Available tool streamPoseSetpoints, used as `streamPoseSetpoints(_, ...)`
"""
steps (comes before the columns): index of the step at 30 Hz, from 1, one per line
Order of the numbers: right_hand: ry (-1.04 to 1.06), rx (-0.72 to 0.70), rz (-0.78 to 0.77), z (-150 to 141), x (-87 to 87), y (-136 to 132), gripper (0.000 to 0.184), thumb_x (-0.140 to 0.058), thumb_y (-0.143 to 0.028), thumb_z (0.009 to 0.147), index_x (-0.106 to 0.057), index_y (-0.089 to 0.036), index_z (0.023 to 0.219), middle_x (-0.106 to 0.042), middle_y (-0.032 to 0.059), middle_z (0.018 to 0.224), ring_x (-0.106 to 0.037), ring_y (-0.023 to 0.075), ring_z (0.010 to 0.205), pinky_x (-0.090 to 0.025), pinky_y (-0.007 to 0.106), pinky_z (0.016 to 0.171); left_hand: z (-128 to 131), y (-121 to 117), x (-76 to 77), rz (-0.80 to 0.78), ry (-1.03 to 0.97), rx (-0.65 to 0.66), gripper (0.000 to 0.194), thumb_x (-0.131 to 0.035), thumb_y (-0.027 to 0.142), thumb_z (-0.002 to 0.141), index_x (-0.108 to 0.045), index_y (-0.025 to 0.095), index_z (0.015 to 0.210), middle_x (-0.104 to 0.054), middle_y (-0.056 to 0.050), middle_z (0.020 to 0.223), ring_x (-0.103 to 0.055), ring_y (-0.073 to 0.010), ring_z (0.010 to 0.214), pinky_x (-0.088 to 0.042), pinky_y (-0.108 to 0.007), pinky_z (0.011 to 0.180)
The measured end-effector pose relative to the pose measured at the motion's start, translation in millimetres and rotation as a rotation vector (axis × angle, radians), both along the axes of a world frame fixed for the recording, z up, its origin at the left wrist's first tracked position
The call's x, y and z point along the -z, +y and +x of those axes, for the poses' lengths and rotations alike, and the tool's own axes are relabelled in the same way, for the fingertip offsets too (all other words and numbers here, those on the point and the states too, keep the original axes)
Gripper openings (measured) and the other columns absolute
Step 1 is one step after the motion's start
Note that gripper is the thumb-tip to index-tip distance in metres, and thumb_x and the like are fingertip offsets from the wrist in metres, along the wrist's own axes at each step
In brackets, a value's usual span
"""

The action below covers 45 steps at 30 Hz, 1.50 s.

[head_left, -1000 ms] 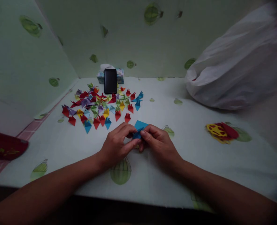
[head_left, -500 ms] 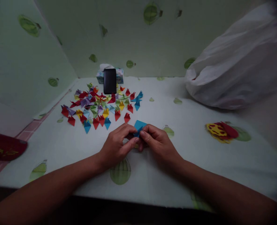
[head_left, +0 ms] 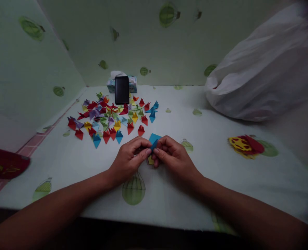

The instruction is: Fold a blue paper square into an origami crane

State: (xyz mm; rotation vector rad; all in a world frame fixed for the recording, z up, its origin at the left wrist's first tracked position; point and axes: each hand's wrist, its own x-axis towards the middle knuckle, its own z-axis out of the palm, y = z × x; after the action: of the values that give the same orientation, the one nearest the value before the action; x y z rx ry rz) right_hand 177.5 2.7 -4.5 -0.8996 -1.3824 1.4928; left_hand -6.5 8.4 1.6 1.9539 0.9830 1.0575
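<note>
Between my two hands is a small piece of blue paper [head_left: 154, 139], partly folded, its flat upper part showing above the fingertips. My left hand [head_left: 131, 154] pinches its left side between thumb and fingers. The thumb and curled fingers of my right hand [head_left: 173, 154] grip its right side. Below the fingertips a bit of yellow [head_left: 150, 160] shows on the table, mostly hidden by the hands. Beyond my left hand lie many small folded paper birds [head_left: 112, 133] in red, blue, yellow, purple and green.
A black phone [head_left: 122, 90] leans on a tissue box [head_left: 133, 83] at the back. A large white plastic bag [head_left: 255, 76] stands at the right. Red and yellow cut-out pieces [head_left: 244, 145] lie to the right, and a red item [head_left: 8, 162] sits at the left edge.
My fingers have shifted slightly on the blue paper, and a flap of it now stands up at an angle between them. More of the yellow below shows.
</note>
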Motion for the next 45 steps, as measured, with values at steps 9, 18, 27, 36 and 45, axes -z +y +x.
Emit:
streamPoseSetpoints(9,0.028,0.036,-0.037,0.4,2.2,1.1,0.02,-0.068,-0.032,0.089,-0.053,-0.02,0.083,-0.064,-0.0037,0.069,-0.062,0.0096,0.055,-0.051,0.025,0.057,0.4,0.4,-2.4,-0.316,-0.159,0.007,0.015,-0.066,0.027,0.088,-0.069,0.014,0.095,-0.068,-0.005,0.087,-0.066,-0.0169,0.08,-0.053,-0.031,0.076)
streamPoseSetpoints(18,0.007,0.007,-0.028,-0.5,1.0,0.7,0.014,-0.064,-0.027,0.089,-0.054,-0.02,0.083,-0.064,-0.0029,0.069,-0.061,0.0098,0.055,-0.05,0.026,0.057,1.2,0.1,-0.2,-0.392,-0.198,0.004,0.015,-0.068,0.029,0.087,-0.067,0.014,0.089,-0.068,-0.003,0.079,-0.064,-0.015,0.072,-0.052,-0.028,0.068)
streamPoseSetpoints(27,0.012,0.102,-0.009,1.9,0.2,-0.4,0.021,-0.062,-0.04,0.093,-0.054,-0.021,0.092,-0.059,-0.0037,0.074,-0.058,0.0101,0.057,-0.05,0.027,0.056,0.6,2.1,-4.3,-0.079,0.022,-0.055,0.012,-0.062,0.023,0.089,-0.063,0.016,0.08,-0.061,-0.003,0.084,-0.057,-0.014,0.078,-0.045,-0.028,0.072)
streamPoseSetpoints(36,-0.296,0.149,0.2,6.0,-2.7,5.2,0.016,-0.065,-0.03,0.085,-0.063,-0.018,0.074,-0.059,0.0019,0.077,-0.055,0.0159,0.075,-0.043,0.031,0.069,4.1,-0.6,-6.1,-0.282,0.06,0.004,0.015,-0.062,0.027,0.085,-0.063,0.014,0.078,-0.059,0.0,0.07,-0.05,-0.011,0.064,-0.039,-0.024,0.059)
streamPoseSetpoints(45,-0.119,0.034,-0.039,5.4,-0.7,4.1,0.027,-0.063,-0.043,0.09,-0.059,-0.019,0.078,-0.061,-0.0004,0.067,-0.06,0.0139,0.064,-0.05,0.03,0.065,3.0,1.6,-3.3,-0.615,-0.203,0.066,0.021,-0.068,0.035,0.084,-0.062,0.015,0.085,-0.054,0.005,0.064,-0.044,-0.0064,0.05,-0.034,-0.019,0.046)
